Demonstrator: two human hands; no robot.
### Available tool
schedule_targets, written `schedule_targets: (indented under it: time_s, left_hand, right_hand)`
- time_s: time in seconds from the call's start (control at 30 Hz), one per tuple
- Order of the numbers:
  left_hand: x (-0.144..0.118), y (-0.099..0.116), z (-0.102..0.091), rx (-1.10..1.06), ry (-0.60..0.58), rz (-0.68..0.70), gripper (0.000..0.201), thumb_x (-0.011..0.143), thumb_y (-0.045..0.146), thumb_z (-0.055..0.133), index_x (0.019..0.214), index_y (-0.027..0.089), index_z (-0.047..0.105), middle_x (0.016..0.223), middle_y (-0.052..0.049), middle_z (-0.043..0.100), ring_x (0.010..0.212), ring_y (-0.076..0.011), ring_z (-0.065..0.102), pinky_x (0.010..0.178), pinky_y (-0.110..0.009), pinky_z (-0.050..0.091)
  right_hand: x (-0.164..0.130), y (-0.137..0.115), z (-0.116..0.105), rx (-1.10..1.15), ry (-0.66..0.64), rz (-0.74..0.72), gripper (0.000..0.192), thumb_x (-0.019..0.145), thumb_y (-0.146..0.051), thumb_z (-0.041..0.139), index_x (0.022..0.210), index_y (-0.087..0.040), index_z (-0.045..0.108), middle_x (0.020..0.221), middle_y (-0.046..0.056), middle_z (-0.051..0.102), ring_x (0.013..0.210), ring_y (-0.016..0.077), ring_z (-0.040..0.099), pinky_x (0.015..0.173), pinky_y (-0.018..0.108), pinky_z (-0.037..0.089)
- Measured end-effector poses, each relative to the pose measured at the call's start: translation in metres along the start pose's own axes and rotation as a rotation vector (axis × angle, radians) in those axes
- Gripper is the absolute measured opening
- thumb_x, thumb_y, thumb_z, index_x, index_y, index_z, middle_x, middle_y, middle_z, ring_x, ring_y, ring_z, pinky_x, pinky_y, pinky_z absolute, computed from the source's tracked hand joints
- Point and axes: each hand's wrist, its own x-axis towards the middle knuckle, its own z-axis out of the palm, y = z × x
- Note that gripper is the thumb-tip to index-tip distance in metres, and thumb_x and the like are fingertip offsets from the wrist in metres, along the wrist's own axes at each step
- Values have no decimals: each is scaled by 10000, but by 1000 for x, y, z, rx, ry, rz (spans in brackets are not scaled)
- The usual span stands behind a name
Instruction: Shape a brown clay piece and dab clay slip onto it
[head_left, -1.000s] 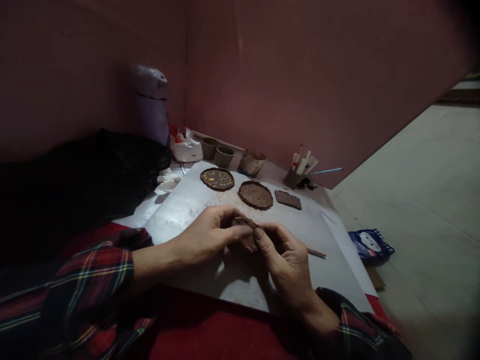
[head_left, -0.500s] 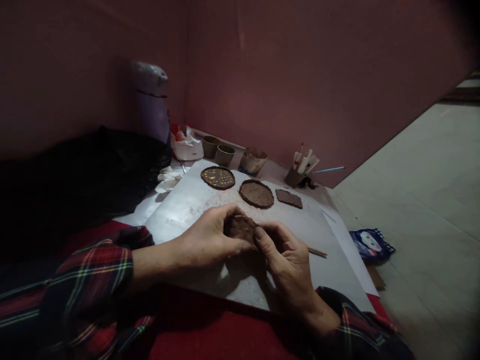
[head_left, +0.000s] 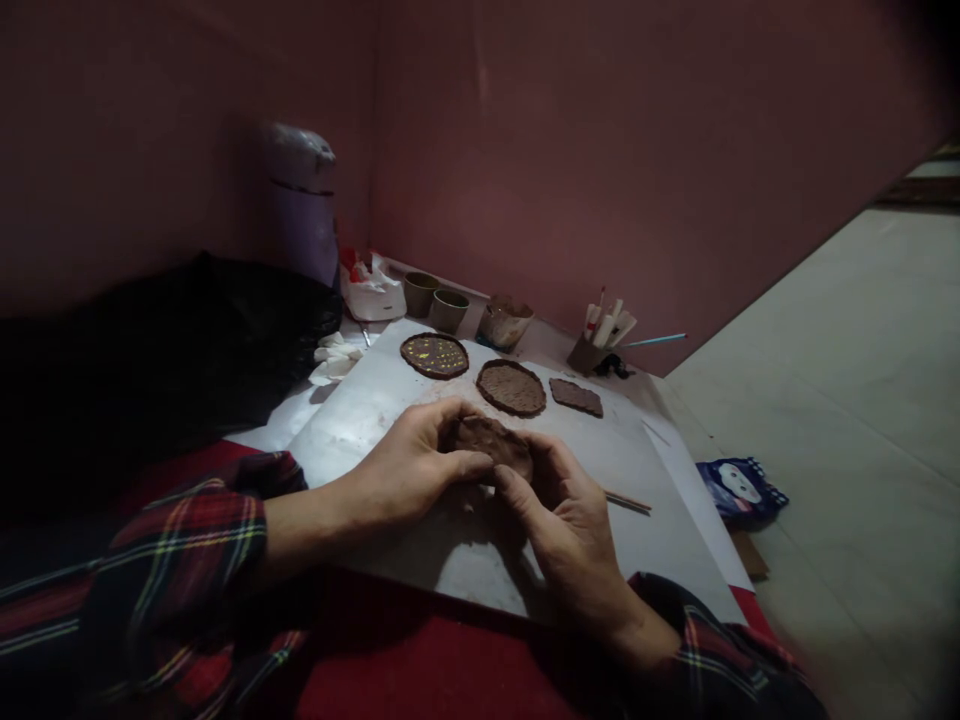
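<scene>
Left hand (head_left: 409,468), right hand (head_left: 566,515) palms inward, both grips pinching clay disc (head_left: 489,443) above board (head_left: 360,420).

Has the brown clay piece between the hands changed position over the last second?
Yes. The clay piece now lies flatter and slightly higher, nearer the plain clay disc on the white sheet; left hand and right hand grip its edges.

Clay patty (head_left: 487,440): brown, matt, rough, lumpy. Speckled clay disc (head_left: 434,356), plain clay disc (head_left: 511,387), clay slab (head_left: 576,397): same matt, grainy clay. Work board (head_left: 375,410): smooth grey sheet, dull sheen, clay smears. Sleeves (head_left: 172,560): soft plaid flannel cloth. Stick (head_left: 628,502): wood. Bag (head_left: 371,292): glossy white plastic.
</scene>
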Motion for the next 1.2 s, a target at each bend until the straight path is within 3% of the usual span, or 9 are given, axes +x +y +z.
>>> schedule_targets:
  time_s: [0.1, 0.2, 0.3, 0.43, 0.6, 0.77, 0.9, 1.07, 1.2]
  left_hand:
    - [0, 3, 0, 32, 44, 2, 345, 739, 197, 723, 1062, 148, 614, 903, -34, 715, 697, -106, 649, 607, -182, 511]
    - [-1, 5, -2, 98, 67, -42, 435, 831, 397, 635, 1194, 172, 558, 734, -13, 702, 500, -93, 598, 477, -188, 476]
    - [-1, 4, -4, 128, 7, -64, 406, 868, 493, 549, 1048, 131, 578, 588, -7, 651, 468, -120, 610, 472, -209, 486]
    - [-1, 1, -3, 90, -54, -75, 288, 771, 326, 711, 935, 142, 562, 719, -3, 664, 509, -103, 616, 460, -191, 485]
    - [-3, 3, 1, 58, -103, -112, 215, 795, 239, 662, 932, 139, 531, 610, 24, 617, 437, -108, 589, 432, -211, 489]
    - [-4, 2, 1, 52, -107, -109, 221, 802, 215, 639, 969, 123, 528, 770, -31, 658, 470, -100, 606, 449, -216, 496]
    - [-3, 1, 0, 54, -84, -77, 227, 800, 205, 645, 995, 133, 554, 786, -16, 655, 486, -87, 600, 461, -202, 498]
    - [-2, 5, -1, 129, -10, -23, 276, 861, 375, 592, 1036, 162, 576, 746, -2, 654, 506, -81, 582, 450, -170, 462]
    - [-2, 7, -3, 190, 23, -83, 382, 893, 506, 477, 841, 136, 557, 570, 3, 598, 433, -94, 544, 421, -188, 430]
  right_hand:
    - [0, -4, -1, 56, 55, 30, 237, 857, -289, 642, 1088, -246, 603, 1083, 16, 705, 965, 147, 667, 829, 255, 529]
    - [0, -7, -4, 58, 127, 27, 210, 854, -304, 645, 1052, -241, 619, 979, 0, 720, 809, 120, 675, 708, 227, 535]
    - [0, -6, -5, 44, 148, 11, 187, 858, -308, 643, 1035, -250, 627, 948, -16, 718, 767, 101, 665, 648, 199, 520]
    - [0, 0, -5, 2, 104, -33, 209, 858, -300, 649, 1059, -250, 620, 1059, 4, 702, 966, 136, 659, 844, 239, 516]
    - [-2, 7, -7, -65, 46, -92, 248, 862, -273, 643, 1104, -265, 589, 1104, 18, 685, 1016, 164, 651, 892, 288, 507]
    - [-3, 4, -7, -124, 46, -100, 270, 854, -263, 648, 1114, -268, 573, 1109, 25, 676, 1015, 173, 648, 870, 295, 517]
    - [0, 1, -6, -119, 43, -52, 276, 869, -297, 625, 1137, -247, 578, 1146, 47, 670, 1050, 195, 637, 913, 333, 505]
    - [2, 1, -5, -32, 107, -39, 205, 877, -301, 618, 1078, -257, 619, 1086, 16, 688, 1009, 169, 641, 895, 298, 502]
    - [1, 2, -6, -24, 130, -33, 205, 872, -304, 625, 1073, -260, 626, 1084, 14, 689, 1009, 164, 637, 904, 295, 494]
